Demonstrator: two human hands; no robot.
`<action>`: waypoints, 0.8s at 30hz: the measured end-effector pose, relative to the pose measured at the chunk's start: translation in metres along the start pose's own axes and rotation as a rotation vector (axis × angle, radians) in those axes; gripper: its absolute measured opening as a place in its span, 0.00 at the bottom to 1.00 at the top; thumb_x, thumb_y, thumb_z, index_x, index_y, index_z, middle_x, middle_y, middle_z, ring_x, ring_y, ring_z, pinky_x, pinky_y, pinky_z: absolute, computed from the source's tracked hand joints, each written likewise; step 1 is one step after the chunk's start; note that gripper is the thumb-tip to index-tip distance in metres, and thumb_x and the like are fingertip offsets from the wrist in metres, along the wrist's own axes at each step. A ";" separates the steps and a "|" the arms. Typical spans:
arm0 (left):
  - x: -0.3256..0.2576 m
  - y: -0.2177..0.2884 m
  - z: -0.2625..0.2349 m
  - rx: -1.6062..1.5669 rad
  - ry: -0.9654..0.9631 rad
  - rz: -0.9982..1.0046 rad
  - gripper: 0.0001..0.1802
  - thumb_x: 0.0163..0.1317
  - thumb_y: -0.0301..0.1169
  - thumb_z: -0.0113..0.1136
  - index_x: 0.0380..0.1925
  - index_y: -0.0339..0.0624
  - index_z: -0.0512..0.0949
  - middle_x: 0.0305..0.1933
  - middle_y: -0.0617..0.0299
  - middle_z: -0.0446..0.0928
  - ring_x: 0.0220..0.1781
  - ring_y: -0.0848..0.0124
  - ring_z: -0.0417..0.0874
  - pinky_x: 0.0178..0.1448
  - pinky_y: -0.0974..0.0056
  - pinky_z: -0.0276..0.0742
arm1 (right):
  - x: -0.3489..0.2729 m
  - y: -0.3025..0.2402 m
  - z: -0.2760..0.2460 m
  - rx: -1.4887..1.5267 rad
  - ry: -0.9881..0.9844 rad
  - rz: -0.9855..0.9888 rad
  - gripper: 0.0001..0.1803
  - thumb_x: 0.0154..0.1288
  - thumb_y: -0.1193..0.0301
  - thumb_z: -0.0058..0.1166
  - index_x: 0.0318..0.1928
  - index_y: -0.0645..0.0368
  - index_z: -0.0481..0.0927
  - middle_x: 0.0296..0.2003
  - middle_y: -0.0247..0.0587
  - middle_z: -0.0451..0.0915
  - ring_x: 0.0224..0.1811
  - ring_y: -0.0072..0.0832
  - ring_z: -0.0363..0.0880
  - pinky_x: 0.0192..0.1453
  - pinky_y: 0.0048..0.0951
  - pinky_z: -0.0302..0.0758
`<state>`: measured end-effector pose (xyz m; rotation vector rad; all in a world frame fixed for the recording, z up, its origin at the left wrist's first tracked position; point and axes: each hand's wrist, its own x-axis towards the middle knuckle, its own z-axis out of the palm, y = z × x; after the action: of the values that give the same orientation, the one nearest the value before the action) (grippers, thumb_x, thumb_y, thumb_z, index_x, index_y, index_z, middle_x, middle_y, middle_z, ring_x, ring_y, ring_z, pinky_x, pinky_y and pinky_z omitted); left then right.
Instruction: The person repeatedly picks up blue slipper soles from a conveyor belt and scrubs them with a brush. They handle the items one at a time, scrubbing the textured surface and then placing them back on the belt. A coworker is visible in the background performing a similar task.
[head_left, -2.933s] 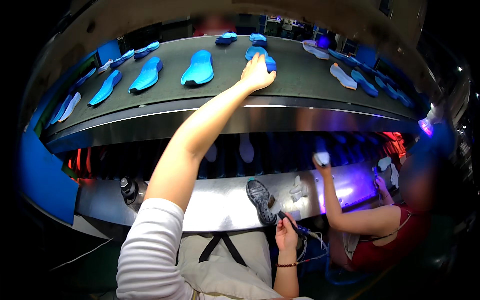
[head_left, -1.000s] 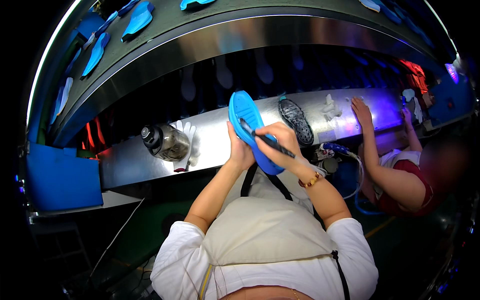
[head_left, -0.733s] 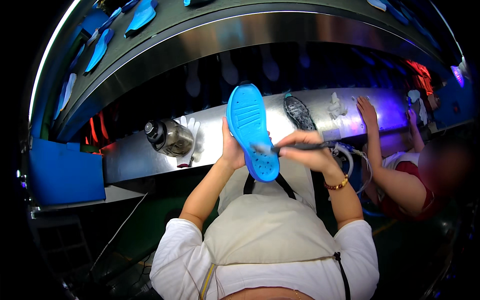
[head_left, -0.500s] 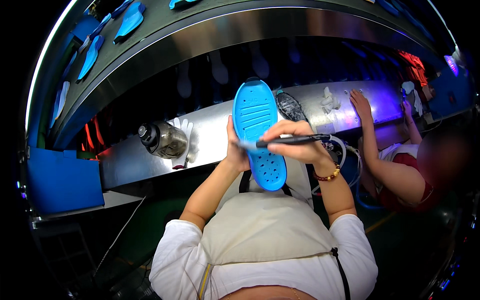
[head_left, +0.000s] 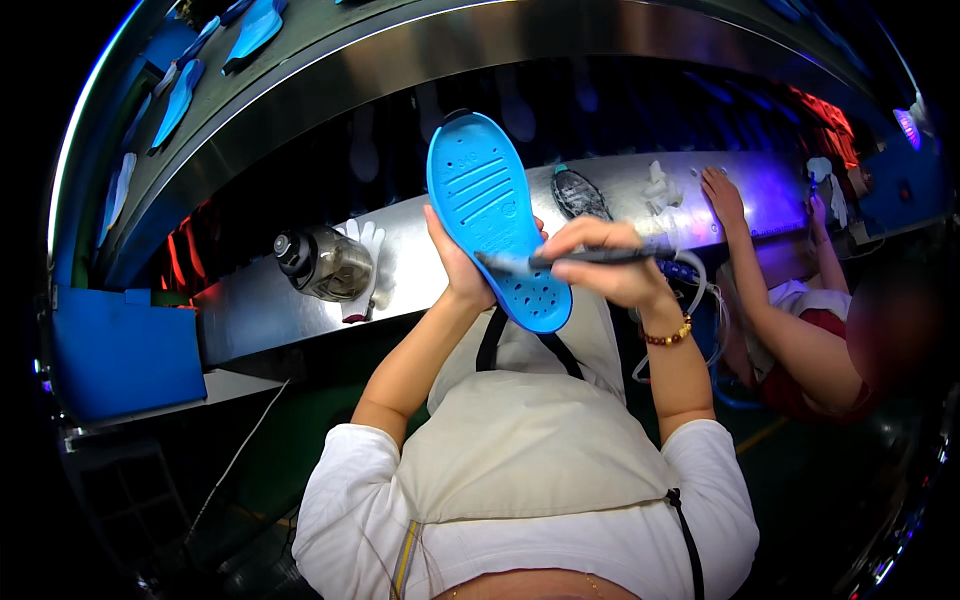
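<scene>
Tilted up in front of me is a blue shoe sole [head_left: 487, 200], with ridges at its upper end and small holes at its lower end. My left hand [head_left: 462, 262] grips it from the left, with fingers wrapped behind it. A slim black-handled brush [head_left: 605, 256] is pinched in my right hand [head_left: 612, 268], over the sole's narrower middle. Its grey tip is smeared by motion, so I cannot tell whether it touches the surface. A pale hose [head_left: 703, 272] runs near the handle's rear end.
On the metal bench [head_left: 405, 247] stand a clear bottle [head_left: 325, 265], a white glove [head_left: 366, 245], a dark sole [head_left: 578, 192] and crumpled white paper [head_left: 662, 187]. A conveyor [head_left: 330, 62] carrying blue soles [head_left: 252, 32] curves above. At right, a co-worker's hand [head_left: 722, 197] rests on the bench.
The sole has moved up and its upper end has leaned left. My right hand and the brush have shifted slightly right and up.
</scene>
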<state>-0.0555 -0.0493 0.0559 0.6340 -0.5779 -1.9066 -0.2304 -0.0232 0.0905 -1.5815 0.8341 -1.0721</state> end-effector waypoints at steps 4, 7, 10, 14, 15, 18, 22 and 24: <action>0.006 0.002 -0.007 -0.082 -0.011 0.071 0.53 0.45 0.74 0.11 0.45 0.38 0.67 0.32 0.46 0.74 0.32 0.58 0.78 0.38 0.57 0.75 | -0.007 -0.006 -0.003 0.059 -0.225 -0.077 0.09 0.45 0.78 0.60 0.32 0.63 0.80 0.32 0.42 0.79 0.36 0.28 0.78 0.43 0.26 0.73; 0.007 0.005 -0.001 -0.084 0.088 0.142 0.53 0.45 0.74 0.12 0.45 0.38 0.67 0.31 0.47 0.75 0.32 0.57 0.78 0.37 0.56 0.75 | -0.005 0.004 -0.003 -0.205 0.055 -0.102 0.11 0.45 0.79 0.60 0.33 0.63 0.79 0.33 0.42 0.79 0.37 0.29 0.77 0.42 0.26 0.73; 0.011 0.011 -0.008 -0.104 0.063 0.207 0.53 0.45 0.74 0.12 0.46 0.39 0.66 0.33 0.46 0.75 0.33 0.57 0.78 0.38 0.56 0.75 | -0.009 -0.004 0.005 -0.222 -0.132 -0.230 0.12 0.43 0.80 0.61 0.33 0.62 0.79 0.33 0.42 0.79 0.37 0.31 0.77 0.44 0.28 0.72; 0.010 0.016 -0.012 -0.076 0.054 0.221 0.53 0.45 0.74 0.11 0.46 0.38 0.66 0.33 0.45 0.74 0.33 0.57 0.78 0.39 0.56 0.75 | -0.016 0.000 -0.007 0.042 -0.154 -0.071 0.12 0.44 0.81 0.60 0.33 0.64 0.79 0.33 0.44 0.79 0.38 0.32 0.77 0.45 0.28 0.72; 0.011 0.017 -0.009 -0.078 0.053 0.222 0.53 0.45 0.74 0.11 0.46 0.38 0.66 0.33 0.45 0.74 0.33 0.57 0.78 0.39 0.56 0.75 | -0.017 0.000 -0.005 0.003 0.014 0.017 0.11 0.43 0.82 0.59 0.33 0.65 0.79 0.33 0.44 0.79 0.39 0.34 0.76 0.46 0.30 0.71; 0.011 0.020 -0.004 -0.056 0.083 0.252 0.53 0.45 0.74 0.11 0.46 0.38 0.66 0.32 0.45 0.74 0.33 0.57 0.78 0.39 0.56 0.75 | -0.019 0.001 0.003 -0.100 -0.039 -0.055 0.12 0.42 0.84 0.59 0.33 0.65 0.79 0.33 0.45 0.79 0.39 0.34 0.76 0.47 0.30 0.71; 0.008 0.027 -0.008 -0.052 -0.012 0.219 0.54 0.45 0.74 0.11 0.46 0.37 0.66 0.32 0.45 0.74 0.33 0.58 0.78 0.39 0.56 0.76 | -0.018 -0.001 -0.007 0.134 -0.215 -0.096 0.12 0.44 0.82 0.58 0.34 0.65 0.79 0.34 0.44 0.79 0.38 0.30 0.76 0.45 0.27 0.71; 0.010 0.030 -0.004 -0.024 0.013 0.208 0.54 0.45 0.74 0.11 0.46 0.37 0.66 0.33 0.45 0.74 0.33 0.58 0.78 0.39 0.57 0.76 | -0.019 0.009 -0.003 0.034 0.076 0.068 0.10 0.47 0.80 0.58 0.35 0.64 0.79 0.35 0.43 0.79 0.37 0.27 0.76 0.45 0.25 0.72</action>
<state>-0.0366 -0.0698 0.0703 0.5486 -0.5884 -1.7108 -0.2401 -0.0089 0.0779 -1.4815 0.9096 -1.0980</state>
